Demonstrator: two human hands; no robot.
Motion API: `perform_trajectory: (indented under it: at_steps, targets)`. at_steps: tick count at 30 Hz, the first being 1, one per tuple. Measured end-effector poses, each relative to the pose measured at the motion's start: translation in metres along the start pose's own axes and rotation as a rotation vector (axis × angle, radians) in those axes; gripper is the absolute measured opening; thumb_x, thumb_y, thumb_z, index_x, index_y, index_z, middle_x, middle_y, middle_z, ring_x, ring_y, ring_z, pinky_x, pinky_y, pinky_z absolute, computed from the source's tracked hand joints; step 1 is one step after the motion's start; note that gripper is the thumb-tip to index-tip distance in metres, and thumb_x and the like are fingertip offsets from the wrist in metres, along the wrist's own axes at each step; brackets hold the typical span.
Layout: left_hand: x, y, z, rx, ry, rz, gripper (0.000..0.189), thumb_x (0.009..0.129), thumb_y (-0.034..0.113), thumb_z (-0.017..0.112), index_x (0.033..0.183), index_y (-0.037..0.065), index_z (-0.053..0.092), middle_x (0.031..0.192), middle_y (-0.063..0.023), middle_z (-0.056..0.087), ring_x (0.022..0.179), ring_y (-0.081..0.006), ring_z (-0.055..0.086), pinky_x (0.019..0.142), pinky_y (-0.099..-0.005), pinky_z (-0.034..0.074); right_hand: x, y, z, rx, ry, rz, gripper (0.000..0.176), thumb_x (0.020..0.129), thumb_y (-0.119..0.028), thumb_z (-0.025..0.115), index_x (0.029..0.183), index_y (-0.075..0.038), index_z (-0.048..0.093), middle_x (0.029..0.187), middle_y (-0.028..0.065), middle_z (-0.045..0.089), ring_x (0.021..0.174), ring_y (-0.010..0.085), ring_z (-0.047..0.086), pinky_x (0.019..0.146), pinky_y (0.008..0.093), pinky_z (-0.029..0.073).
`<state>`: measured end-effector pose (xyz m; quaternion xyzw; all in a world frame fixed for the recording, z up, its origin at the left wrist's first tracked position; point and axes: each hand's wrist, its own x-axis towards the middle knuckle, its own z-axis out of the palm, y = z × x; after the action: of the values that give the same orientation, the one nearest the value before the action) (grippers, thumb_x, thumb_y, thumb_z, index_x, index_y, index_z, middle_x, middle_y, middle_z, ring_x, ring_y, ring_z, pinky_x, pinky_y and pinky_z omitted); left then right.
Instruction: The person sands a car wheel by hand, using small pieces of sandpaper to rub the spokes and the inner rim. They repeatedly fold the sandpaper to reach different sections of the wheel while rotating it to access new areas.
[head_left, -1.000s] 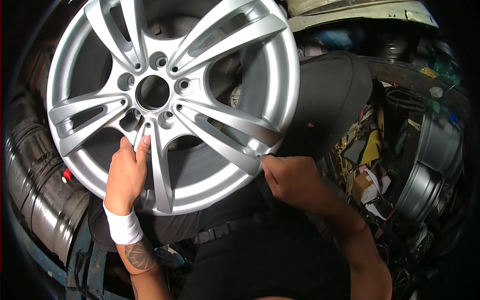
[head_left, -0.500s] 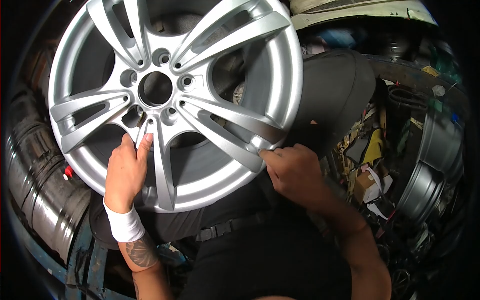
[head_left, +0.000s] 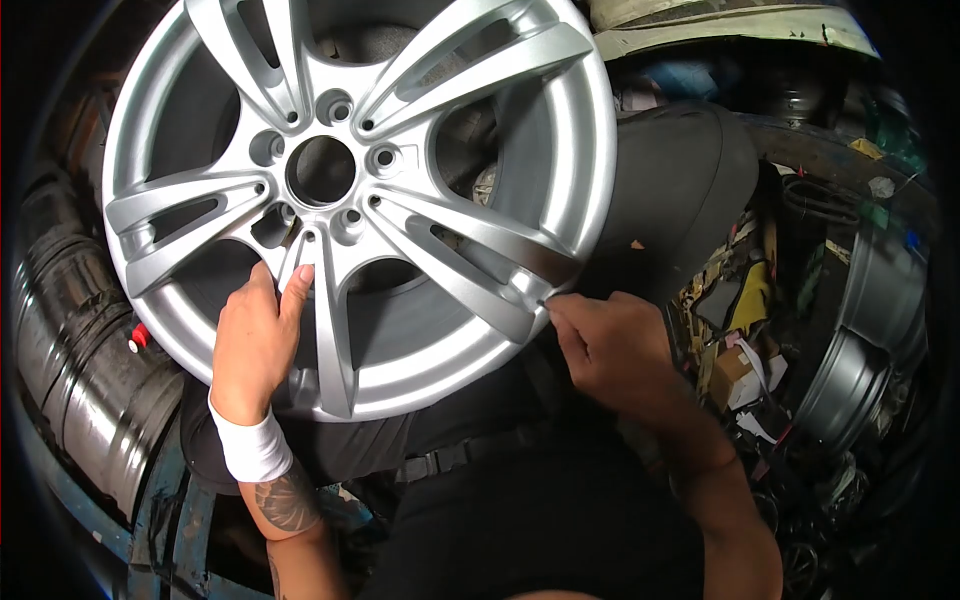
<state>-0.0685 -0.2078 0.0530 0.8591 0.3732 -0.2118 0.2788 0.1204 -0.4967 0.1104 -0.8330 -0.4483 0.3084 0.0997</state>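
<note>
A silver alloy wheel (head_left: 330, 390) with paired spokes lies face up across my lap. My left hand (head_left: 262, 335) grips one of its lower spokes, thumb on top and fingers passing into the gap beside it. On the right, my right hand (head_left: 608, 345) has its fingers curled, with the index fingertip and thumb close together at the rim's lower right edge, by a spoke end. Whatever those fingertips pinch is too small to make out. A white band (head_left: 252, 447) is round my left wrist.
Stacked dark metal rims (head_left: 90, 350) stand at the left, above a blue metal frame (head_left: 160, 515). More silver rims (head_left: 845, 385) are at the right, near a cardboard box (head_left: 735, 377) and clutter. A pale curved panel (head_left: 740, 30) lies at the top right.
The wheel appears slightly further right and up in view. My right hand has shifted a little to the right along the rim edge, while my left hand keeps its hold on the spoke.
</note>
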Motion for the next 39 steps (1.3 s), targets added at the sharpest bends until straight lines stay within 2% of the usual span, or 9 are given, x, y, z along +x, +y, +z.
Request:
perform_trajectory:
  at_steps: [2,8,21,26,28,29,33,37,39]
  targets:
    - [0.000,0.001,-0.001,0.012,-0.007,-0.008,0.060,0.106,0.047,0.055,0.089,-0.010,0.056,0.081,-0.0354,0.063,0.083,-0.0554,0.062,0.073,-0.0561,0.048,0.001,-0.001,0.000,0.040,0.092,0.018,0.013,0.095,-0.010,0.065,0.106,-0.005,0.071,0.066,0.0119,0.066,0.059,0.0303,0.065,0.061,0.0411,0.050]
    - [-0.001,0.004,-0.003,0.002,-0.016,-0.024,0.059,0.106,0.046,0.055,0.090,-0.010,0.056,0.081,-0.0352,0.064,0.083,-0.0551,0.062,0.074,-0.0559,0.048,-0.001,0.005,0.015,0.031,-0.124,0.069,0.019,0.099,-0.013,0.063,0.115,-0.005,0.067,0.068,0.0143,0.068,0.061,0.0325,0.069,0.058,0.0437,0.054]
    - [-0.004,0.009,-0.014,0.062,-0.012,-0.052,0.055,0.104,0.046,0.061,0.095,-0.009,0.063,0.075,-0.0302,0.066,0.077,-0.0512,0.066,0.069,-0.0529,0.050,-0.002,0.000,0.019,-0.074,-0.075,0.012,0.015,0.096,-0.010,0.062,0.107,-0.005,0.071,0.074,0.0149,0.070,0.061,0.0327,0.067,0.061,0.0434,0.053]
    - [-0.009,0.011,-0.021,-0.143,0.167,-0.039,0.049,0.103,0.042,0.063,0.106,-0.006,0.071,0.071,-0.0227,0.069,0.065,-0.0385,0.068,0.064,-0.0435,0.051,0.001,0.002,0.027,-0.021,0.057,-0.041,0.009,0.089,-0.009,0.065,0.097,-0.005,0.067,0.066,0.0140,0.068,0.059,0.0307,0.068,0.063,0.0406,0.055]
    - [-0.008,0.010,-0.023,-0.179,0.190,-0.017,0.046,0.103,0.041,0.063,0.103,-0.005,0.072,0.071,-0.0214,0.069,0.062,-0.0361,0.067,0.063,-0.0422,0.051,-0.003,0.001,0.021,-0.074,-0.046,-0.005,0.012,0.089,-0.007,0.065,0.101,-0.004,0.068,0.068,0.0136,0.069,0.062,0.0304,0.069,0.064,0.0401,0.055]
    - [-0.006,0.010,-0.023,-0.181,0.215,-0.005,0.040,0.103,0.034,0.066,0.100,-0.005,0.072,0.066,-0.0163,0.066,0.058,-0.0252,0.064,0.061,-0.0355,0.049,-0.004,0.000,0.017,-0.098,-0.100,0.008,0.014,0.090,-0.006,0.065,0.102,-0.004,0.069,0.069,0.0134,0.069,0.063,0.0303,0.070,0.065,0.0398,0.054]
    - [-0.008,0.021,-0.014,-0.570,0.249,0.182,0.024,0.102,0.019,0.068,0.100,-0.004,0.071,0.075,-0.0061,0.068,0.072,-0.0080,0.059,0.066,-0.0257,0.047,-0.001,-0.005,-0.022,0.099,0.327,0.019,0.027,0.090,0.000,0.067,0.116,-0.007,0.071,0.089,0.0114,0.076,0.071,0.0308,0.071,0.065,0.0413,0.053]
    - [-0.011,0.046,0.016,-1.013,-0.083,0.395,0.020,0.100,0.014,0.070,0.112,-0.003,0.072,0.088,-0.0051,0.071,0.080,-0.0102,0.062,0.076,-0.0266,0.051,0.017,-0.005,-0.024,0.334,0.233,0.045,0.027,0.092,-0.006,0.069,0.118,-0.013,0.070,0.093,0.0101,0.076,0.076,0.0313,0.070,0.070,0.0427,0.052]
    - [-0.011,0.057,0.029,-1.110,-0.209,0.462,0.024,0.097,0.012,0.073,0.117,-0.003,0.071,0.090,-0.0043,0.070,0.080,-0.0090,0.061,0.076,-0.0256,0.051,0.029,-0.014,-0.013,0.346,0.181,-0.115,0.024,0.093,-0.002,0.068,0.115,-0.010,0.072,0.087,0.0102,0.073,0.075,0.0282,0.069,0.069,0.0370,0.054]
